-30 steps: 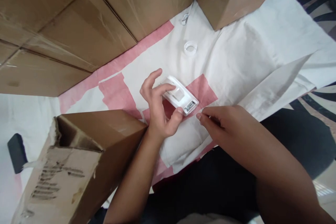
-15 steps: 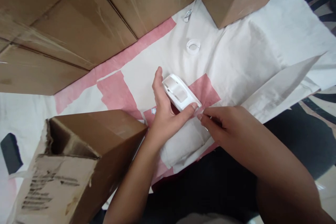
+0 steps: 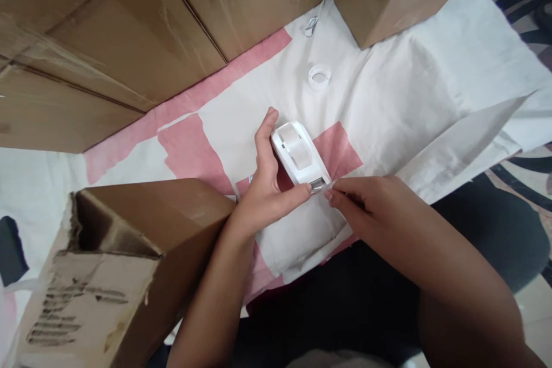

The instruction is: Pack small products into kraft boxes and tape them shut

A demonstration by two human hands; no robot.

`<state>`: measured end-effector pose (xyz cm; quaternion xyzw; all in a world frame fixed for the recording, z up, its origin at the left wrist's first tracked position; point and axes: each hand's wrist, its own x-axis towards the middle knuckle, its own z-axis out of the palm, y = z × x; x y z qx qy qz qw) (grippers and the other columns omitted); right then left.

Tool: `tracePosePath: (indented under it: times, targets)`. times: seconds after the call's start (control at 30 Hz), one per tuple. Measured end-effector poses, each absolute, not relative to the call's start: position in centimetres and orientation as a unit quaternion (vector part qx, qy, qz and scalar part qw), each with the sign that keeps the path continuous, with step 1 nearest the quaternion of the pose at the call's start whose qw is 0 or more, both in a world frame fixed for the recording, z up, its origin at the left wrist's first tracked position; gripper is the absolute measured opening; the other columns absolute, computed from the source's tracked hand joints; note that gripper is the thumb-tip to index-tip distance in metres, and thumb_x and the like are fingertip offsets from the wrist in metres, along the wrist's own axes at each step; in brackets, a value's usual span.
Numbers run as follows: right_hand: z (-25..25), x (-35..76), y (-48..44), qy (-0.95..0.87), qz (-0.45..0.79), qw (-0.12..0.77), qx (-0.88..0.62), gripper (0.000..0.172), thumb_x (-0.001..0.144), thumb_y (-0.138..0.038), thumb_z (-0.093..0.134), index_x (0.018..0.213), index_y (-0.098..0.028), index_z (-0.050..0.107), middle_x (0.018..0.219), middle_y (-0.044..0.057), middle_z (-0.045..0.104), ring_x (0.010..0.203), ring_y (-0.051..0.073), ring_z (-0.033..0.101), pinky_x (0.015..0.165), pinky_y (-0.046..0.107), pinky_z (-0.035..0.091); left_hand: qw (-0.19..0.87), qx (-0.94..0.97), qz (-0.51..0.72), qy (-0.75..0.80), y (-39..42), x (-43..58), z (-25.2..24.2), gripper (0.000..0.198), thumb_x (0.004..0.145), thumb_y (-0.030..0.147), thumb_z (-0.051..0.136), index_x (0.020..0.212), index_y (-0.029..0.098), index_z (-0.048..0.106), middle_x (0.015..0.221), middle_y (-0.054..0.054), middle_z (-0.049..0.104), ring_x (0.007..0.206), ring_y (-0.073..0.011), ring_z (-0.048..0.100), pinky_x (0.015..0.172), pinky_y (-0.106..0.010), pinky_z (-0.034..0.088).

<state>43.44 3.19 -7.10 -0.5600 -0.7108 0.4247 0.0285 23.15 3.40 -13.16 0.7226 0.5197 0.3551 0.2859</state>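
A white plastic device (image 3: 297, 152) with a curved, translucent panel on its face rests in my left hand (image 3: 269, 187). My left thumb presses near its lower end, and the other fingers run along and under its left side. At that lower end shows a small rectangular dark and silvery patch (image 3: 318, 183). Beside it, thumb and forefinger of my right hand (image 3: 366, 201) pinch what looks like a thin piece of clear film (image 3: 329, 185). The fingertips cover most of this film.
A white ring (image 3: 319, 77) and a small crumpled label (image 3: 310, 26) lie on the pink-and-white cloth (image 3: 241, 103). Large cardboard boxes (image 3: 185, 34) stand along the back. A torn-edged carton (image 3: 164, 213) is close to my left forearm. A dark block (image 3: 12, 250) lies far left.
The device has turned slightly more upright in my left hand. My left thumb has slid left, exposing the small patch at the lower end. My right hand has barely moved.
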Motion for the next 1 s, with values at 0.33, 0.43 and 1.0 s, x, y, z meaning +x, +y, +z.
tracePosePath:
  times: [0.33,0.43,1.0]
  targets:
    - [-6.9,43.5,3.0,-0.712,0.425,0.022,-0.558,0.034,0.097,-0.030,0.049,0.065,-0.020,0.059,0.058,-0.002,0.060,0.049,0.011,0.048,0.049,0.028,0.026,0.299,0.719,0.347,0.523,3.2,23.6,-12.9,0.099,0.081,0.046,0.078,0.155,0.039,0.012,0.162,-0.010,0.026,0.154,-0.0331,0.022,0.121,-0.057,0.031]
    - [-7.0,43.4,3.0,-0.718,0.421,0.016,-0.555,0.034,0.097,-0.030,0.049,0.066,-0.020,0.059,0.059,-0.001,0.061,0.050,0.012,0.048,0.050,0.028,0.025,0.278,0.716,0.355,0.533,3.2,24.3,-12.5,0.096,0.078,0.047,0.080,0.153,0.040,0.019,0.162,-0.010,0.028,0.154,-0.0338,0.020,0.122,-0.057,0.027]
    - [-7.3,43.3,3.2,-0.717,0.432,-0.007,-0.547,0.036,0.098,-0.030,0.049,0.065,-0.021,0.058,0.057,0.000,0.061,0.048,0.013,0.049,0.051,0.029,0.027,0.275,0.732,0.348,0.517,3.6,24.2,-11.3,0.090,0.077,0.048,0.080,0.151,0.041,0.030,0.155,-0.006,0.040,0.152,-0.0389,0.022,0.120,-0.065,0.029]
